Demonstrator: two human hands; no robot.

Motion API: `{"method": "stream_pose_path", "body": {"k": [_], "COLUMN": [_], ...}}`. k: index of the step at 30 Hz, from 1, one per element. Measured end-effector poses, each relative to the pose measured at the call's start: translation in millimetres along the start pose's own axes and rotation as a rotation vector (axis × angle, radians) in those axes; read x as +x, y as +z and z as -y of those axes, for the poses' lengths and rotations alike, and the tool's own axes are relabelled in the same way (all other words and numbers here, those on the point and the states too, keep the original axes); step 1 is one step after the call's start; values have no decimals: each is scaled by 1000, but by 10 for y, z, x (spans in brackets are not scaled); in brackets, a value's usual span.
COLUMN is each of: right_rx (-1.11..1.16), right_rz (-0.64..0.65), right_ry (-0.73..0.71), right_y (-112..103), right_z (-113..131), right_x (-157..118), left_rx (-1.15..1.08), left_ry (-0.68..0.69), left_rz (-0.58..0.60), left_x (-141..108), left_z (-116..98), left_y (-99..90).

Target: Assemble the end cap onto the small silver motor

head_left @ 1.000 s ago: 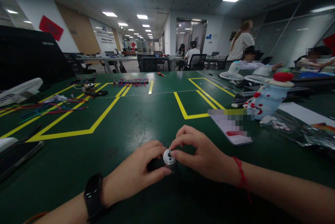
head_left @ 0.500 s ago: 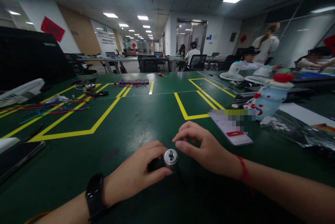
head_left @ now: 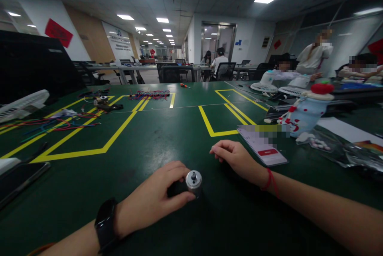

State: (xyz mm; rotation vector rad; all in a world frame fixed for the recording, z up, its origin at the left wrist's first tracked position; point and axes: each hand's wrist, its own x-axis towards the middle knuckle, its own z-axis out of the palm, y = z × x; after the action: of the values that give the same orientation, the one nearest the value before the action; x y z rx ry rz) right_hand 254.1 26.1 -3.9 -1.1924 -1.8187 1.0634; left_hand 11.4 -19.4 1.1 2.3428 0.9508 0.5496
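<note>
A small silver metal cylinder that looks like a motor stands upright on the green table, its round face up with a short shaft in the middle and small dark holes. Around its left side my left hand holds it between thumb and fingers. My right hand hovers to the right of the motor, apart from it. Its thumb is pressed to the curled forefinger, and whatever may be between the tips is hidden or too small to see.
A lit phone lies beyond my right wrist, near a light-blue snowman-like bottle. Loose wires lie at left, a wire bundle and an orange screwdriver farther back. A dark phone rests at left. Several people sit or stand beyond.
My right hand has drawn away to the right from the motor, and its fingers have closed together. My left hand and the motor have stayed in place. A person behind has moved right.
</note>
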Motion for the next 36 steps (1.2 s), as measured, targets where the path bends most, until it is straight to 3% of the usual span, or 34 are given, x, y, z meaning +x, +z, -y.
{"method": "stream_pose_path", "body": {"k": [6, 11, 17, 23, 27, 29, 34, 36], "right_rx": [-214, -179, -91, -275, -332, -224, 17, 7], "right_rz": [21, 77, 7, 383, 437, 409, 45, -1], "right_ry": [-126, -344, -294, -283, -283, -229, 7, 42], "right_y": [89, 245, 186, 22, 9, -14, -83, -83], "right_z": [130, 386, 389, 180, 135, 123, 13, -34], "right_x": [-70, -219, -184, -184, -182, -151, -38, -11], "left_rx": [-1, 4, 7, 15, 11, 4, -6, -5], "left_ry": [-12, 9, 19, 6, -2, -7, -7, -4], "left_rz": [14, 13, 6, 29, 36, 36, 26, 23], "left_x": [9, 4, 6, 9, -3, -3, 5, 2], "left_z": [-4, 16, 15, -2, 9, 19, 34, 30], "left_y": [-16, 3, -4, -25, -22, -19, -7, -4]}}
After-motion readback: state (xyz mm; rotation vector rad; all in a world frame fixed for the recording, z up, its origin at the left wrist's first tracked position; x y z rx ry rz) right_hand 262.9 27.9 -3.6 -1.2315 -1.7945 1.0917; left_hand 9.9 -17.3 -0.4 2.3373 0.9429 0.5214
